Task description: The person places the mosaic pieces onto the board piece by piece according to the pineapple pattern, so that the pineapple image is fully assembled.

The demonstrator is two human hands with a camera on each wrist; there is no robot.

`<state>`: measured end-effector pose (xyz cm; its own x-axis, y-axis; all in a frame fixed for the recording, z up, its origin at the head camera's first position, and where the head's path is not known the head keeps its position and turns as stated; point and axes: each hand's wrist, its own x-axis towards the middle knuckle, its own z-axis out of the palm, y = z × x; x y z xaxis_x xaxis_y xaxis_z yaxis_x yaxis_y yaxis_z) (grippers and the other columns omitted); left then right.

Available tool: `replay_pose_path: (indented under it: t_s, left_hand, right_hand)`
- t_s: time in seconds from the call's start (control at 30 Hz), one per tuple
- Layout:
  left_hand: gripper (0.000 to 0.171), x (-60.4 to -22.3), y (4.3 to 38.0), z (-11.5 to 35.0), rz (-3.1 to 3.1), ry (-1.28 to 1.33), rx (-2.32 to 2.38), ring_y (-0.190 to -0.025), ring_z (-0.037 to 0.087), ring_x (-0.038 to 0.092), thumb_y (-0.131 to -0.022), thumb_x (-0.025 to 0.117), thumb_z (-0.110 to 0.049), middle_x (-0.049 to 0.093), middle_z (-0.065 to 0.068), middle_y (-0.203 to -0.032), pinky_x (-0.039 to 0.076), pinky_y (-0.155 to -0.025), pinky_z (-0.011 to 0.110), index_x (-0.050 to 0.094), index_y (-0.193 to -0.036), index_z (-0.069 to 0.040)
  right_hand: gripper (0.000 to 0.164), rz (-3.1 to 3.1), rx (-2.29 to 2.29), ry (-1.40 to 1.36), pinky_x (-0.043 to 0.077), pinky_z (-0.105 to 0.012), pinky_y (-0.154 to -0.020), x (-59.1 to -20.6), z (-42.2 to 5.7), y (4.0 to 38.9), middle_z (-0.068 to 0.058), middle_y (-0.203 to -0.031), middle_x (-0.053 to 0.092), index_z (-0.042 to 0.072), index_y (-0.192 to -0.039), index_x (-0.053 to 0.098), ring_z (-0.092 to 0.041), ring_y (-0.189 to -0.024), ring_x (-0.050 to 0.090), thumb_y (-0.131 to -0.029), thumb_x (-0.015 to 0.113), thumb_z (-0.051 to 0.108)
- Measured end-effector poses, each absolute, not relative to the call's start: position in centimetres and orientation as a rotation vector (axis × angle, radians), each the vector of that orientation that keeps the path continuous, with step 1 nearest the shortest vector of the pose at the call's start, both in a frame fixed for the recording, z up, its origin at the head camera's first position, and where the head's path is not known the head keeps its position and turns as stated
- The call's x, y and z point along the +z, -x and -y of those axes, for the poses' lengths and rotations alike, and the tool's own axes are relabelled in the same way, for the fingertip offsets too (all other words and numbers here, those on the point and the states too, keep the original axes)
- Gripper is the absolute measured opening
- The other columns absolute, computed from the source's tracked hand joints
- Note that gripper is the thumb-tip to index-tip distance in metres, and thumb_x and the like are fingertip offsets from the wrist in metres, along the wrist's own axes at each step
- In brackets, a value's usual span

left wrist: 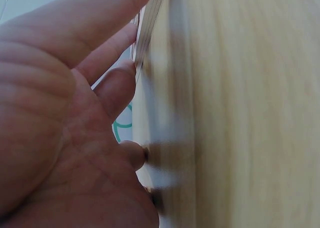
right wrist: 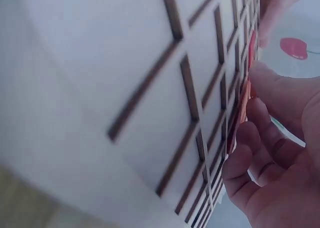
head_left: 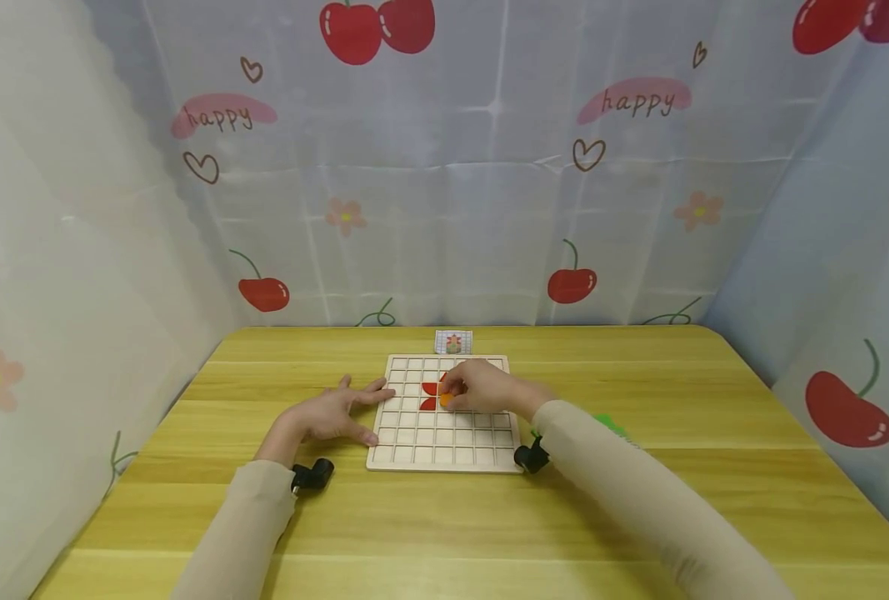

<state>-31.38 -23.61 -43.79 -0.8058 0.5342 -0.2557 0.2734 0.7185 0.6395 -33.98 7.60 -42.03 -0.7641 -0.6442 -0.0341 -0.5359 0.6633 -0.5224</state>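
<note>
A square wooden grid board (head_left: 444,468) lies on the table, its cells outlined by raised strips. My left hand (head_left: 333,414) is spread at the board's left side, thumb and fingertips touching its edge. The left wrist view shows that palm (left wrist: 80,138) with the fingers stretched toward the thin board edge. Near the board's middle, my right hand (head_left: 485,387) pinches an orange piece (head_left: 446,401) at the grid surface. Red rounded pieces (head_left: 429,388) sit in cells just left of it, and more red is partly hidden behind the right hand. Orange (right wrist: 244,103) also shows by the fingertips in the right wrist view.
A small card (head_left: 453,342) with a printed grid picture lies beyond the board. Green pieces (head_left: 607,422) lie right of the board, partly behind the right sleeve (head_left: 639,492). Black wrist cameras (head_left: 313,475) hang by both wrists. A cherry-print curtain (head_left: 444,242) encloses the table.
</note>
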Motion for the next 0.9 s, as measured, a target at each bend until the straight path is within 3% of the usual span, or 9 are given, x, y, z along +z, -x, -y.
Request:
replay_pose_path:
  t_s: [0.27, 0.63, 0.9]
  left_hand:
    - [0.086, -44.1, 31.5, 23.6, -2.499, -0.622, 0.825, -0.156, 0.047, -0.02, -0.085, 0.083, -0.038, 0.016, -0.009, -0.173, -0.005, -0.115, 0.081, 0.04, -0.159, -0.033]
    - [0.085, -44.2, 31.7, 23.7, -2.506, -0.615, 0.818, -0.157, 0.046, -0.019, -0.085, 0.083, -0.038, 0.017, -0.01, -0.173, -0.004, -0.115, 0.081, 0.041, -0.159, -0.033]
    - [0.085, -44.1, 31.6, 23.8, -2.509, -0.62, 0.812, -0.157, 0.047, -0.019, -0.085, 0.082, -0.038, 0.017, -0.009, -0.173, -0.004, -0.116, 0.081, 0.04, -0.159, -0.033]
  right_hand:
    - [0.013, -2.705, -0.698, 0.956, 0.05, -0.029, -0.078, -42.3, -7.0, 33.3, 0.002, -0.093, 0.068, 0.01, -0.108, 0.076, -0.012, -0.081, 0.056, -0.096, 0.073, 0.01]
    - [0.022, -2.738, -0.675, 0.911, 0.053, -0.029, -0.083, -42.1, -7.0, 32.8, -0.003, -0.118, 0.075, 0.01, -0.118, 0.079, -0.011, -0.092, 0.061, -0.097, 0.071, 0.011]
    - [0.024, -2.743, -0.677, 0.968, 0.055, -0.038, -0.101, -41.8, -7.8, 32.5, -0.005, -0.123, 0.076, 0.01, -0.119, 0.079, -0.022, -0.119, 0.068, -0.099, 0.066, 0.008]
